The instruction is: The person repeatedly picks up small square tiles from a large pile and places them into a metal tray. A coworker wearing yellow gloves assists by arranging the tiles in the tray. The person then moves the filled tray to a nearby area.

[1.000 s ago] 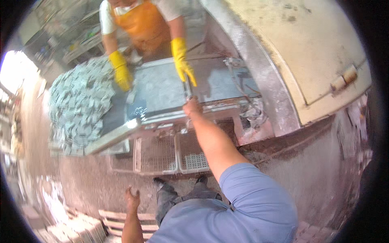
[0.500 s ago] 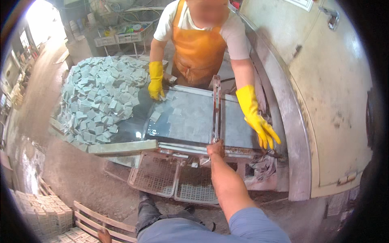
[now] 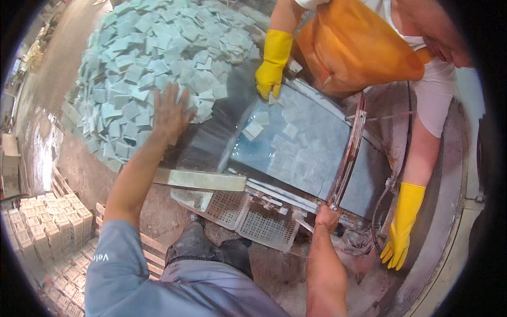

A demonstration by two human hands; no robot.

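Observation:
Over the near edge of a large heap of pale green square tiles (image 3: pixel 142 58) reaches my left hand (image 3: pixel 171 113). Its fingers are spread and slightly blurred; whether it touches a tile I cannot tell. My right hand (image 3: pixel 327 216) is closed round the near end of a rusty metal bar (image 3: pixel 351 153), which spans a wet table (image 3: pixel 364 195). Tiles (image 3: pixel 301 164) lie flat and close together in the water left of the bar, with a few loose tiles (image 3: pixel 254 129) near the table's left side.
Across the table a co-worker in an orange apron (image 3: pixel 364 42) wears a yellow glove (image 3: pixel 272 68) near the loose tiles and another yellow glove (image 3: pixel 404 227) low at the right. Plastic crates (image 3: pixel 266 227) sit under the near edge. Stacked pale blocks (image 3: pixel 47 222) stand at lower left.
My left hand has come into view over the tile heap. My right hand stays on the bar. My view has shifted, and the co-worker leans further, the right-side glove lower.

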